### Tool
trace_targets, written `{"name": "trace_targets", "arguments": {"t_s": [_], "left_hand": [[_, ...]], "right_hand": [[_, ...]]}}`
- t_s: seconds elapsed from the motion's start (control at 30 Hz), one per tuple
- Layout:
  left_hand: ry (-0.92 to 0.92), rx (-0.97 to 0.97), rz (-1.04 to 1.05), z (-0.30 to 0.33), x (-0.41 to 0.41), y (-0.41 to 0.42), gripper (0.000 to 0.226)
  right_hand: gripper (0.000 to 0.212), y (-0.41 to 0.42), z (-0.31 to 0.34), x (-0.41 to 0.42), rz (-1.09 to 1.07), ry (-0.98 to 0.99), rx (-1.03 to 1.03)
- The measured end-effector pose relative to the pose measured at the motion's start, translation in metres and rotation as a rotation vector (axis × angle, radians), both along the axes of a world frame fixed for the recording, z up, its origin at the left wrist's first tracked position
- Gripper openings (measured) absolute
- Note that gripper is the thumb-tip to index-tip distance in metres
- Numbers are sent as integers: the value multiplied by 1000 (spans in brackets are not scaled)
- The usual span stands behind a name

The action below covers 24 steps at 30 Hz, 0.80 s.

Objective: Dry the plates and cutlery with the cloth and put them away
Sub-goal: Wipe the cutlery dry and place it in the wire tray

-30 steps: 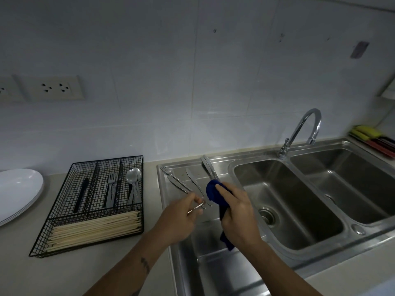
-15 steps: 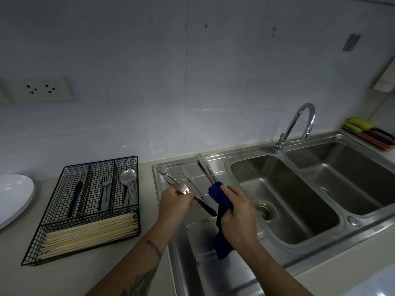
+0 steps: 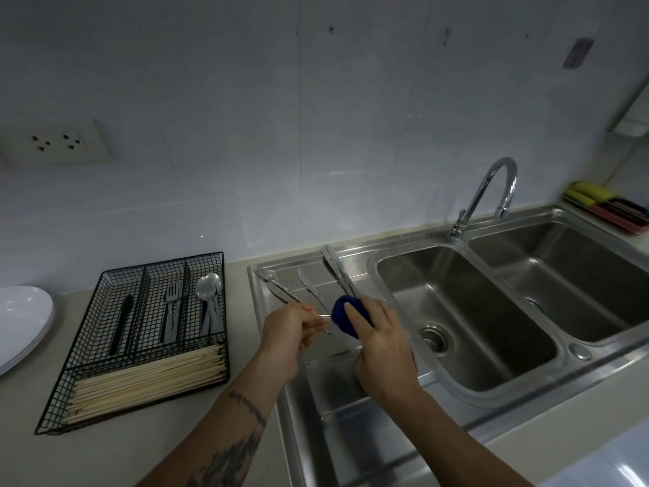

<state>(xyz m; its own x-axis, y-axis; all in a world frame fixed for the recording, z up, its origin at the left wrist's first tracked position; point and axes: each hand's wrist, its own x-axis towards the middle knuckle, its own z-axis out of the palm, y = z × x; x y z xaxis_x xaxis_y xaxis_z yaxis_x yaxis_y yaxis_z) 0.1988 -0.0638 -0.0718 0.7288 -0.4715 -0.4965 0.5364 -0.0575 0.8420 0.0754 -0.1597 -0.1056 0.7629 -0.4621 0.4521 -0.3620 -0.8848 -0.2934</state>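
Over the steel draining board (image 3: 354, 416), my left hand (image 3: 288, 328) grips the handle of a piece of metal cutlery (image 3: 323, 317). Its other end is wrapped in the blue cloth (image 3: 346, 316), which my right hand (image 3: 382, 346) holds bunched around it. Which kind of cutlery it is stays hidden. Three more knives lie on the board behind my hands: one at the left (image 3: 277, 290), one in the middle (image 3: 310, 290) and one at the right (image 3: 339, 270). A black wire cutlery tray (image 3: 105, 346) on the counter holds a dark utensil, forks, spoons and chopsticks. White plates (image 3: 21, 321) are stacked at the far left.
A double steel sink (image 3: 467, 304) with a curved tap (image 3: 491, 195) lies to the right. Sponges sit in a tray (image 3: 607, 209) at the far right. A wall socket (image 3: 56, 144) is above the counter on the left.
My left hand lifted a piece of cutlery off the draining board, and its end is now inside the cloth in my right hand. The camera view shifted slightly.
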Motion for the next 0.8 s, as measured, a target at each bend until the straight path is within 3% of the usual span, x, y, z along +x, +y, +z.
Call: {"name": "trace_targets", "arguments": {"t_s": [0.1, 0.27, 0.4, 0.57, 0.63, 0.8], "left_hand": [[63, -54, 37, 1, 0, -2, 13], [126, -96, 43, 0, 2, 7, 17], [205, -152, -8, 3, 5, 12, 19], [238, -195, -130, 3, 1, 12, 8], [184, -218, -179, 2, 1, 13, 3], [-196, -93, -148, -4, 7, 15, 9]], "right_hand": [[68, 6, 3, 6, 104, -25, -92], [74, -16, -7, -8, 7, -36, -61], [68, -5, 4, -1, 103, -24, -133], [67, -20, 10, 4, 56, 12, 20], [61, -23, 8, 3, 58, 8, 56], [56, -23, 7, 0, 17, -17, 68]]}}
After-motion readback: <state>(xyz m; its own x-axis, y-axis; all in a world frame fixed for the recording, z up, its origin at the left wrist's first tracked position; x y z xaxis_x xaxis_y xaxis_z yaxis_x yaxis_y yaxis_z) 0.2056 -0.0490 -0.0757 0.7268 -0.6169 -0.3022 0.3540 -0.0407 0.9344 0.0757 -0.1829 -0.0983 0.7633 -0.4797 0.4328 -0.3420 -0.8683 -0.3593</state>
